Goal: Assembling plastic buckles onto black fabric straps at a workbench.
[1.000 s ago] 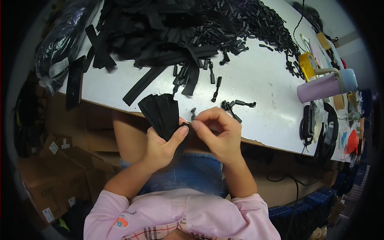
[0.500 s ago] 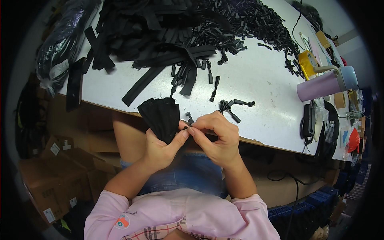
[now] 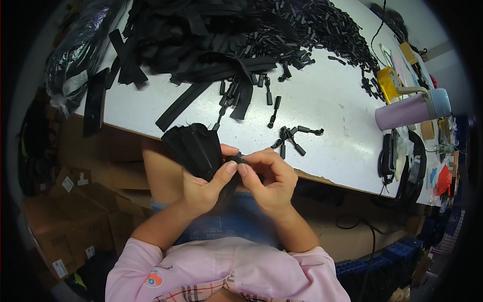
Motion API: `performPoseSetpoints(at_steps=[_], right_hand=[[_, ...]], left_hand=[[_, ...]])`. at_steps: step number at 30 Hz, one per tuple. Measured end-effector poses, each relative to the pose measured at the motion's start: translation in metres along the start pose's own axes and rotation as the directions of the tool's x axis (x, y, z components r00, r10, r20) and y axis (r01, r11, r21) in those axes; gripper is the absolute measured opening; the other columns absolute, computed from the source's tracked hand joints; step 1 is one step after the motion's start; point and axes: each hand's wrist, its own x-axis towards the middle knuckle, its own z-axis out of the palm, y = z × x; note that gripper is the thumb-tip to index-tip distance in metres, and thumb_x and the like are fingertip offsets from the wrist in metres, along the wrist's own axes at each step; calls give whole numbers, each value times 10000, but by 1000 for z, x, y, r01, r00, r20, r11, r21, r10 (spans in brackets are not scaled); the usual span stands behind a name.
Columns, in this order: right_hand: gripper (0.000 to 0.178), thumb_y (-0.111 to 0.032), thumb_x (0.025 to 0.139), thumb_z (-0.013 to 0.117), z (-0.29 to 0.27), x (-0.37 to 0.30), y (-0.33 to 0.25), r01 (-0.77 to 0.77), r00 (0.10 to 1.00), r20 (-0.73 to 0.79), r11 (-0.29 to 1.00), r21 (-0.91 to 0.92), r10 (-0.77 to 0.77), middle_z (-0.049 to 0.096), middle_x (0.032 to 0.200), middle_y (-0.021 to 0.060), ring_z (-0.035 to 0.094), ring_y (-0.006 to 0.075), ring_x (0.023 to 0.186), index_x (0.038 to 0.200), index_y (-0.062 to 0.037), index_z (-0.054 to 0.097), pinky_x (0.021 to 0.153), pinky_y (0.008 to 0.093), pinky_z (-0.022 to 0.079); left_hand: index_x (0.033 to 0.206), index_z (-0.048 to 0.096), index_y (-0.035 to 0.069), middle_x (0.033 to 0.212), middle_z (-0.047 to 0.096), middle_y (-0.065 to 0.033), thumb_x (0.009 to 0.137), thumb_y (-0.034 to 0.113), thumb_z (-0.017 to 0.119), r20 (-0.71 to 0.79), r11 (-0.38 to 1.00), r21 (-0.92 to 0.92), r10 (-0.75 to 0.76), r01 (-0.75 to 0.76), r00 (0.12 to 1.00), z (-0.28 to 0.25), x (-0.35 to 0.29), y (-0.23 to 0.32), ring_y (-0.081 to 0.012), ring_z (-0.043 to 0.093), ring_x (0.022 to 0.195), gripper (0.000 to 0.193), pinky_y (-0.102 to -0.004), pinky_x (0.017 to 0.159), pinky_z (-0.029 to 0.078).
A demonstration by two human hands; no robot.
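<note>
Both hands dropped slightly, still pinching black zipper strips (image 3: 197, 147).

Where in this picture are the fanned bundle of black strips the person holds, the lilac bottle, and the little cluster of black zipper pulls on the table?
Bundle of black strips (image 3: 193, 146), head view, middle of the fan.
Lilac bottle (image 3: 402, 111), head view, its body.
Cluster of zipper pulls (image 3: 291, 137), head view, centre of the cluster.

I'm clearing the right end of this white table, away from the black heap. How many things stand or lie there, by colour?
Lilac: 1, a bottle lying on its side
Yellow: 1, a small box
Black: 1, a pair of headphones at the table's edge
Red: 1, a small thing, too blurred to name
Total: 4 that I can tell apart; the rest of that clutter is too small to count.
</note>
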Motion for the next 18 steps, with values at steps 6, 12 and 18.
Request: performPoseSetpoints(at_steps=[6,12,18], right_hand=[[104,42,733,591,8,-6,2,-96,993,-53,977,192,108,533,738,29,473,32,568,826,22,548,490,147,369],[83,-4,756,585,-10,0,3,-341,940,172,818,463,295,522,690,1,451,22,566,825,10,542,482,138,344],[66,-19,763,583,-13,3,1,-503,863,333,715,486,381,511,664,-18,422,10,533,800,5,534,452,144,321]], left_hand=[[935,532,-14,849,566,-52,791,58,557,-17,994,53,93,-92,995,0,-1,-5,-93,532,768,164,-216,694,431],[932,532,-19,841,575,-70,788,54,554,43,978,-157,-133,138,990,-2,-1,4,-106,552,756,163,-222,685,453],[944,543,-13,784,580,-49,790,86,560,69,988,-74,-131,136,989,-4,0,3,-57,517,608,184,-168,527,413]])
